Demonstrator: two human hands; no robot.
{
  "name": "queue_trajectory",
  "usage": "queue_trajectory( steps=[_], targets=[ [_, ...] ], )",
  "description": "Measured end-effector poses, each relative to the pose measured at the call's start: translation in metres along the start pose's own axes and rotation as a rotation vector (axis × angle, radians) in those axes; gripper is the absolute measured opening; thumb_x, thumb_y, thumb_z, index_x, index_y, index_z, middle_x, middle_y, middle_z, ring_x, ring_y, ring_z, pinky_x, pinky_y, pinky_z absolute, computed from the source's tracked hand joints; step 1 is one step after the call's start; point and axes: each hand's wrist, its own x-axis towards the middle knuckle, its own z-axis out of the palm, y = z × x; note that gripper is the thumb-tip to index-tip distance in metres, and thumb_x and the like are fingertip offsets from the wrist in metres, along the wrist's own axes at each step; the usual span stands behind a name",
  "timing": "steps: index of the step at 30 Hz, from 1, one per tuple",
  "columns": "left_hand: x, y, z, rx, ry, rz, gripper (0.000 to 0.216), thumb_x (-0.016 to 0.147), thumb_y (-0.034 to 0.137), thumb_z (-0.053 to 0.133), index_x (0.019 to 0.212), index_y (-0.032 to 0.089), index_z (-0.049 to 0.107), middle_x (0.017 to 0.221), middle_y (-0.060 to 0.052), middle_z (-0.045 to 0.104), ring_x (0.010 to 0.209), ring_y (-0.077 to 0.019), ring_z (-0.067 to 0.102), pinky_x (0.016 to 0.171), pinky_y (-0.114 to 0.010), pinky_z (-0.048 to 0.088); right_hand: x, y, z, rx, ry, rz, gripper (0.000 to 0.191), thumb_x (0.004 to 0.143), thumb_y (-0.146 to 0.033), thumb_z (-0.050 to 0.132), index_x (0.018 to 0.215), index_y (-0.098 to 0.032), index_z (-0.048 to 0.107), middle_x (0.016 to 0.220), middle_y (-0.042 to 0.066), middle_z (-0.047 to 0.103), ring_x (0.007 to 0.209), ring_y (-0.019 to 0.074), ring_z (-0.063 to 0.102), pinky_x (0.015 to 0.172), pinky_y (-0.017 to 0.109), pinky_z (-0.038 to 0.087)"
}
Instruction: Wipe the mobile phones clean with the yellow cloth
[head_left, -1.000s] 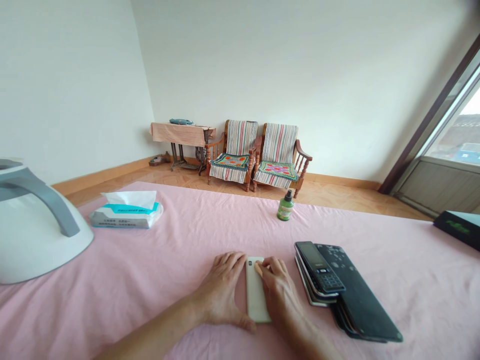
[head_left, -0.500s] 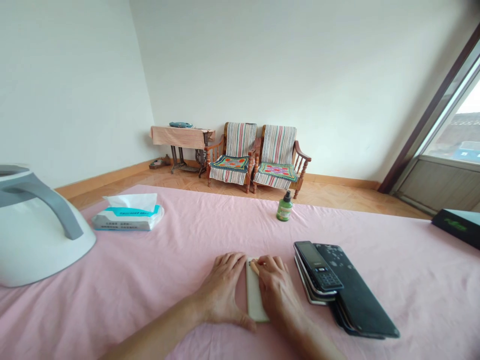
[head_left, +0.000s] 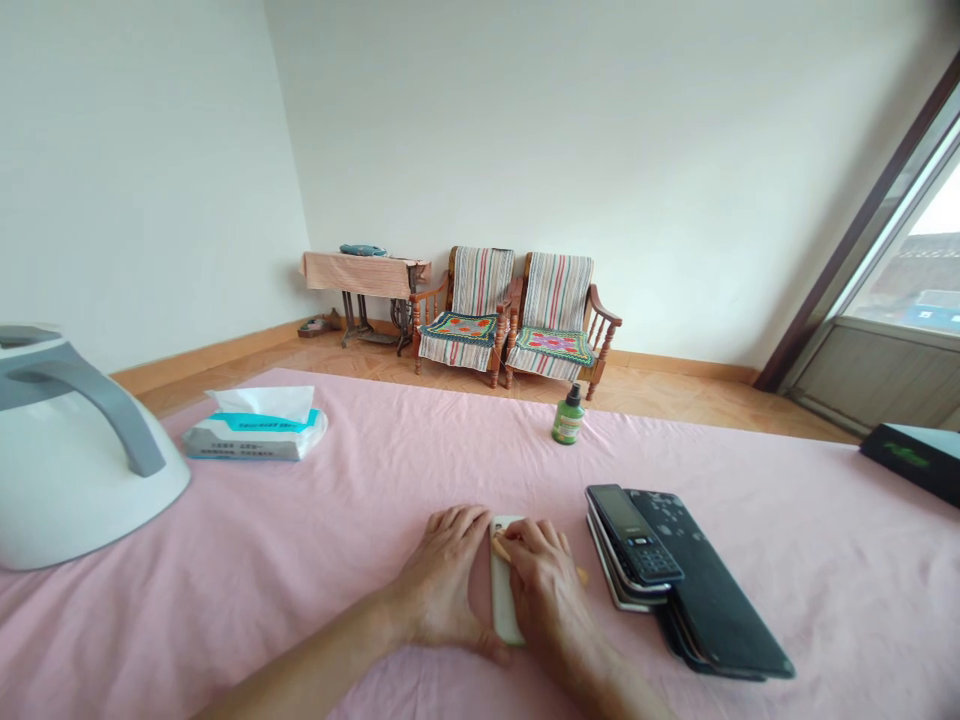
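Note:
A white phone (head_left: 501, 600) lies face down on the pink cloth (head_left: 360, 520) right in front of me. My left hand (head_left: 441, 585) steadies it from the left, fingers along its left side and thumb at its near corner. My right hand (head_left: 546, 590) lies over the phone's right half, fingers pinched on a thin tan stick (head_left: 501, 550). The stick's tip touches the phone near its top left edge, and its other end pokes out to the right of my hand.
A pile of dark phones (head_left: 675, 575) lies just right of my hands. A green bottle (head_left: 568, 417) stands beyond, a tissue pack (head_left: 256, 427) far left, a white and grey appliance (head_left: 71, 450) at the left edge, a black box (head_left: 911, 455) far right. Two wooden chairs (head_left: 517, 310) stand against the wall.
My right hand has slid a little left over the phone, and the stick's tip has moved from the top of the phone toward its left edge. The left hand has stayed put.

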Motion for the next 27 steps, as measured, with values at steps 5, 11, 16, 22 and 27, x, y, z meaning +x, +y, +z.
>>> queue_trajectory(
  steps=[5,11,16,22,27],
  targets=[
    [0.000,0.001,-0.001,0.003,-0.013,0.000,0.113,0.038,0.067,0.077,0.133,0.020,0.037,0.136,-0.016,0.042,0.126,-0.0392,0.037,0.107,-0.054,0.025,0.001,0.001,-0.001,-0.003,0.006,0.003,0.037,0.087,-0.005,0.046,0.110,-0.027,0.064,0.102,0.005,0.064,0.092,0.0212,0.051,0.079,0.032,0.038],
    [0.000,-0.001,0.000,0.005,-0.006,-0.001,0.115,0.037,0.066,0.077,0.133,0.019,0.036,0.136,-0.016,0.042,0.126,-0.0388,0.036,0.107,-0.053,0.026,-0.003,-0.003,0.000,0.054,0.012,0.002,0.034,0.083,-0.001,0.048,0.099,-0.025,0.067,0.100,0.004,0.064,0.091,0.0210,0.051,0.080,0.031,0.038],
    [0.001,0.001,-0.001,0.011,-0.010,0.004,0.112,0.039,0.065,0.077,0.133,0.019,0.037,0.136,-0.016,0.042,0.126,-0.0386,0.036,0.107,-0.053,0.025,0.003,0.000,-0.001,0.024,0.001,-0.010,0.036,0.087,-0.005,0.047,0.111,-0.026,0.064,0.105,0.005,0.064,0.094,0.0207,0.050,0.081,0.032,0.037],
    [0.001,-0.002,0.005,0.030,0.059,0.052,0.100,0.039,0.056,0.079,0.124,0.021,0.041,0.128,-0.012,0.049,0.119,-0.0349,0.044,0.103,-0.049,0.032,-0.015,-0.018,-0.006,0.116,-0.053,-0.071,0.025,0.088,-0.008,0.051,0.086,-0.026,0.069,0.097,0.001,0.065,0.090,0.0191,0.051,0.078,0.031,0.038],
    [0.001,-0.006,0.010,0.058,0.082,0.078,0.103,0.041,0.052,0.079,0.130,0.018,0.037,0.130,-0.014,0.047,0.120,-0.0333,0.043,0.104,-0.046,0.031,-0.034,-0.029,-0.011,0.224,-0.075,-0.047,0.030,0.084,0.000,0.050,0.091,-0.024,0.065,0.099,0.001,0.064,0.091,0.0192,0.052,0.078,0.031,0.039]
  ],
)
